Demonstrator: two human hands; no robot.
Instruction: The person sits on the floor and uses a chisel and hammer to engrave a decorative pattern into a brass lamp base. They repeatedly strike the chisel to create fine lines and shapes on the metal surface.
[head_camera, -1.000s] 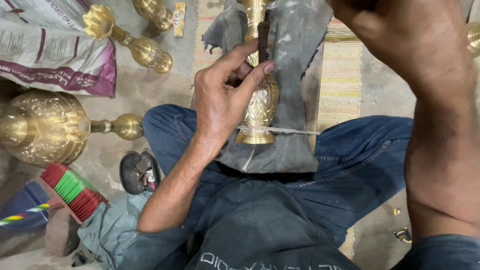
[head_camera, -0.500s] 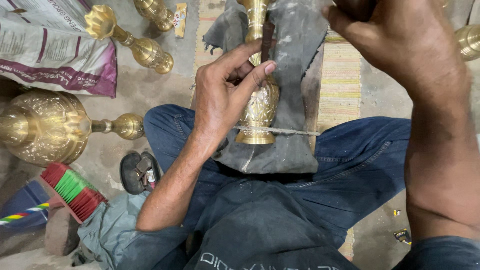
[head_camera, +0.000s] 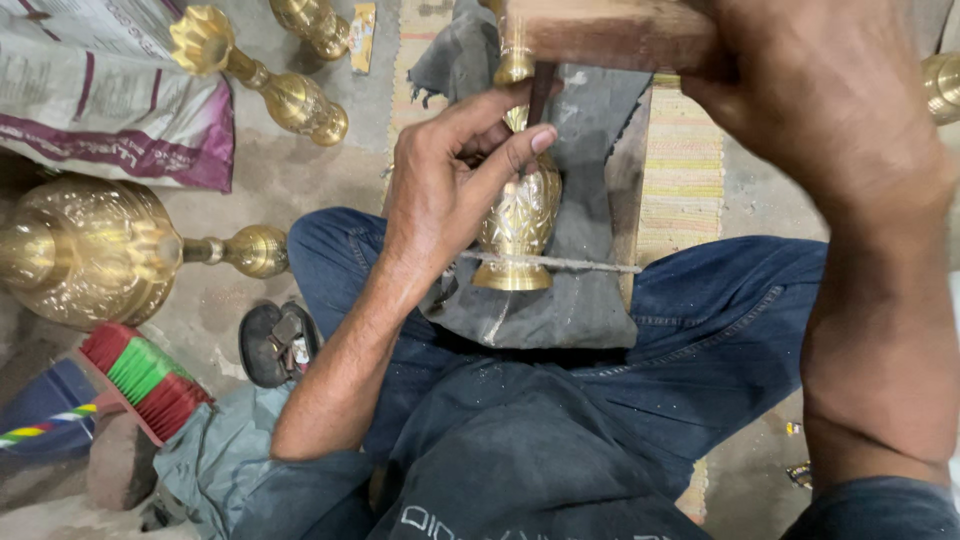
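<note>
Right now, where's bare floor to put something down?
Bare concrete between the printed sack, the big brass vessel and the person's knee, down to the sandal. Crowded at the centre: left hand and right hand over the brass vase.

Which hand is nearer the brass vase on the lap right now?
Left. The left hand rests against the brass vase, pinching a dark chisel over it. The right hand is raised above, gripping a wooden mallet.

The brass vase neck runs off the top edge; the left hand hides its shoulder
</note>
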